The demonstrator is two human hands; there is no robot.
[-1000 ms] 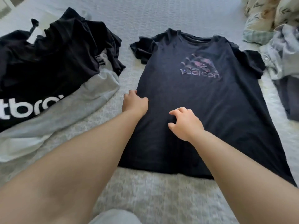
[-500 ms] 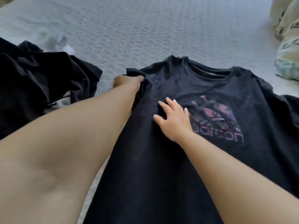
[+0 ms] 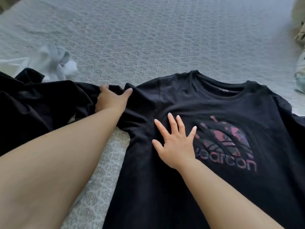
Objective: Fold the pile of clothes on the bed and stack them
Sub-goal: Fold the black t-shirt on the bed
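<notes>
A black T-shirt [image 3: 206,109] with a pink and purple logo lies face up on the bed, collar away from me. My left hand [image 3: 110,100] grips its left sleeve, thumb and fingers curled round the cloth and drawing it outward. My right hand [image 3: 175,142] lies flat on the shirt's chest just left of the logo, fingers spread and straight, pressing the cloth down. A heap of black clothes [image 3: 33,106] lies at the left, touching the sleeve.
The bed has a pale grey patterned cover [image 3: 148,38]. White and grey socks [image 3: 57,63] lie behind the black heap. Patterned bedding [image 3: 299,66] shows at the right edge.
My left hand has pulled the sleeve out to the left and spread it. My right hand has flattened and spread its fingers on the chest. The view has moved closer.
</notes>
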